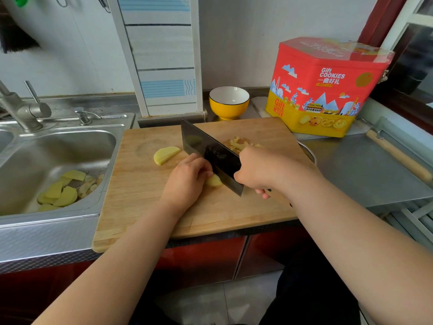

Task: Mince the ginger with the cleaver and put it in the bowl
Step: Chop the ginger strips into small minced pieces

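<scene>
My left hand (187,177) curls its fingers onto the ginger piece (213,181) on the board (140,184), right hand (257,170) gripping the cleaver (210,153) beside them, so I judge a slip could nick my knuckles

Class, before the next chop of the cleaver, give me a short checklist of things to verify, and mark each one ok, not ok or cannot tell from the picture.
1. Right hand grips the cleaver handle: ok.
2. Left hand holds the ginger piece steady against the blade: ok.
3. Left fingertips tucked clear of the edge: cannot tell, the blade hides them.
4. Board lies flat on the counter: cannot tell; its left edge overlaps the sink rim.
5. Bowl within reach, upright, behind the board: ok.
6. All ginger minced: not ok; a large slice is uncut, only a small pile is done.
</scene>
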`<state>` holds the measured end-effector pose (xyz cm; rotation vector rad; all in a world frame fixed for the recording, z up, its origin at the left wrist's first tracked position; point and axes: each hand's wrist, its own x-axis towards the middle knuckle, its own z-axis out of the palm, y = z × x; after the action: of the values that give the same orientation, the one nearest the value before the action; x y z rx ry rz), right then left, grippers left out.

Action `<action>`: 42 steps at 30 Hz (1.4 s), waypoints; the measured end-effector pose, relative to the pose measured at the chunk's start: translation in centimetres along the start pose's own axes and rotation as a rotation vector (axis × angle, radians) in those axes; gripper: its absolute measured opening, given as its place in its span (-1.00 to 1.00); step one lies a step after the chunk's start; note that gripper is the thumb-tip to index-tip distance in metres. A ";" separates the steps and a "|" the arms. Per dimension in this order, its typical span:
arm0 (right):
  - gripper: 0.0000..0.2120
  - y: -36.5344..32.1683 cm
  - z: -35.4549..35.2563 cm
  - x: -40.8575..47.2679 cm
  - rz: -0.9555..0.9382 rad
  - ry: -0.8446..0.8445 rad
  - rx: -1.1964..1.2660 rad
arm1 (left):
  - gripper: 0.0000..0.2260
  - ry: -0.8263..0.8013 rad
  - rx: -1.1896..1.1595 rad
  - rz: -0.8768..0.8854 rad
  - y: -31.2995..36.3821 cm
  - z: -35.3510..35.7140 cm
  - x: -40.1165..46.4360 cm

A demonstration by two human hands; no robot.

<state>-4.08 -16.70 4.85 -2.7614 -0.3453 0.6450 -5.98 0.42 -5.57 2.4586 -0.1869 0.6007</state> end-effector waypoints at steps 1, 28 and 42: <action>-0.59 0.1 0.2 0.0 -0.003 0.003 0.002 | -0.93 -0.001 0.000 0.000 0.0 0.0 0.0; -0.69 0.1 -0.4 -1.6 -0.023 0.048 0.053 | -0.87 0.015 0.038 0.025 -0.4 0.0 -0.3; -0.90 1.0 0.2 -0.2 0.011 -0.021 0.048 | -0.91 0.009 0.037 0.018 -0.4 -0.1 -0.3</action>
<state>-4.13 -17.63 4.46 -2.7151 -0.3150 0.6765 -6.20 0.80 -5.79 2.4916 -0.1960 0.6277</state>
